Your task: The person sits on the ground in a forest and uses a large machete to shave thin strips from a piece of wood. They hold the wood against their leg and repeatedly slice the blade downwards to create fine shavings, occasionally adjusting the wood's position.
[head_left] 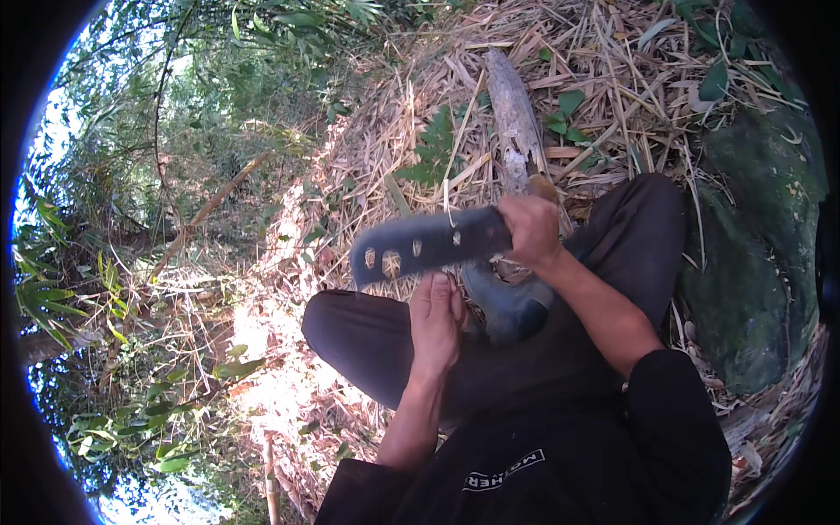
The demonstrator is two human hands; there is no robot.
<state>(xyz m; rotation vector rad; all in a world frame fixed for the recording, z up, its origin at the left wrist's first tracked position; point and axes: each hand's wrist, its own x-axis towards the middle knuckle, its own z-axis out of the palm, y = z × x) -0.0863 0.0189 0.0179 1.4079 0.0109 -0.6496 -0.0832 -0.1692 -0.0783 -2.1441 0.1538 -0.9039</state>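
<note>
My right hand [531,229] is closed round the handle of a broad dark cleaver [433,245] with several holes along its blade. A bit of brown handle end [542,188] shows beyond my fist. The blade reaches leftward above my lap, slightly blurred. Just below its lower edge is my left hand [436,315], thumb uppermost and fingers drawn together; whatever they hold is hidden. A thin pale strip [448,199] stands up at the far edge of the blade, and I cannot tell where its lower end goes.
My crossed legs in dark trousers [359,337] and a grey-blue shoe [512,306] lie beneath my hands. Ahead, a weathered log [514,114] rests among dry leaves [612,70]. A large mossy rock [744,262] is at my right, with green bushes [114,306] at left.
</note>
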